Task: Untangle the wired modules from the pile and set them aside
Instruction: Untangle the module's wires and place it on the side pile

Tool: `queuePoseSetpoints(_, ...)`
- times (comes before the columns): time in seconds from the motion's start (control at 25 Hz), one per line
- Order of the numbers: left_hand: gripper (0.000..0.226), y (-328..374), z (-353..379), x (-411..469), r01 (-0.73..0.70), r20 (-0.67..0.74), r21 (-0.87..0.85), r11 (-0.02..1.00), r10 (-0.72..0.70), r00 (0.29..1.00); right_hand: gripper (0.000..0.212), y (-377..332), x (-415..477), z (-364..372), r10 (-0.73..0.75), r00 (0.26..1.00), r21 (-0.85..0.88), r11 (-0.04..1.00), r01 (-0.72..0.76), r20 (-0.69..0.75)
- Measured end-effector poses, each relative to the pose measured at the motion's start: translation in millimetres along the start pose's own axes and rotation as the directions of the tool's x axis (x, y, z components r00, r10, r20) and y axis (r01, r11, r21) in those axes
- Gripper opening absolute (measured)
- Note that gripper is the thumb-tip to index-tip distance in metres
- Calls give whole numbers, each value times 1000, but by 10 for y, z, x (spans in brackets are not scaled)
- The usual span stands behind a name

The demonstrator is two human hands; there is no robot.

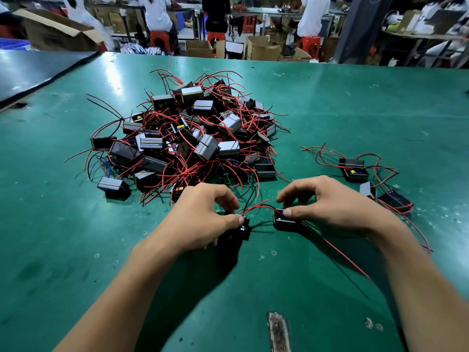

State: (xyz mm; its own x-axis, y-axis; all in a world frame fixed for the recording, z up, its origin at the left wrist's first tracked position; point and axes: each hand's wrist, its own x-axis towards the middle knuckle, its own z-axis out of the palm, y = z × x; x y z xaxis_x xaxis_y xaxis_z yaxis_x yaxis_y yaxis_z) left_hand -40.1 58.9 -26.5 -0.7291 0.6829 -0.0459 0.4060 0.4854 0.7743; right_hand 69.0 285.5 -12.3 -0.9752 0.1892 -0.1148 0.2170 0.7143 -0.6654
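Left hand (203, 217) pinches the left module (244, 226), right hand (337, 207) the right module (283, 222). Both seem light, rigid; wires (253, 206) limp: grip bodies

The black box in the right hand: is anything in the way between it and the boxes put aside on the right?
Nothing blocks that stretch of green table. But red and black wires seem to run from the black module in the right hand to a second module the left hand pinches.
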Motion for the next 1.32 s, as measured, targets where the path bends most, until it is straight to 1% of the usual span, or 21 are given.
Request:
queuePoseSetpoints(0.08,14,10,-5,-3,2,-4,12,1000,-2,1000,13,-26,-16,9,-41,995,27,999,43,-95)
queuePoseSetpoints(0.16,14,16,-12,5,10,-19,22,1000,-10,1000,12,-101,-21,74,-108,978,35,993,116,-178)
queuePoseSetpoints(0.24,14,19,-22,17,2,-30,93,996,1,1000,15,-191,-11,185,-200,965,11,979,205,-171)
queuePoseSetpoints(0.32,14,20,-33,29,-1,-32,144,990,6,999,17,-237,14,291,-272,952,-62,962,266,-141)
queuePoseSetpoints(0.44,18,13,-39,27,34,-43,152,988,-28,999,13,-234,51,313,-307,937,-148,947,284,-169)
queuePoseSetpoints(0.52,22,9,-30,15,53,-53,152,987,-45,998,13,-220,43,289,-289,940,-147,953,264,-180)
queuePoseSetpoints(0.64,22,11,-49,2,58,-37,135,989,-53,998,20,-175,34,282,-204,960,-119,976,183,-193)
queuePoseSetpoints(0.68,21,8,-68,4,53,-35,139,989,-49,998,19,-163,37,284,-170,964,-82,984,156,-206)
queuePoseSetpoints(0.76,19,4,-108,6,41,-34,168,985,-36,999,16,-143,48,274,-105,965,47,992,120,-239)
queuePoseSetpoints(0.84,17,10,-128,-6,30,-39,204,978,-23,999,18,-132,52,246,-64,966,145,984,102,-249)
queuePoseSetpoints(0.92,18,36,-127,-33,-19,-62,230,973,34,997,20,-138,46,223,-61,968,167,980,104,-243)
queuePoseSetpoints(1.0,20,69,-103,-51,-117,-103,201,973,140,985,20,-127,45,215,-55,968,167,981,98,-246)
queuePoseSetpoints(1.08,18,108,-49,-62,-233,-130,155,960,254,958,18,-103,57,221,-27,968,161,985,69,-248)
queuePoseSetpoints(1.16,16,132,46,-67,-322,-144,182,929,349,926,14,-82,75,234,-4,969,168,985,47,-249)
queuePoseSetpoints(1.24,21,125,149,-63,-345,-174,237,908,389,905,11,-78,87,236,-6,967,194,979,57,-255)
queuePoseSetpoints(1.32,20,111,218,-58,-336,-231,258,906,396,889,12,-84,81,234,-20,967,240,967,83,-255)
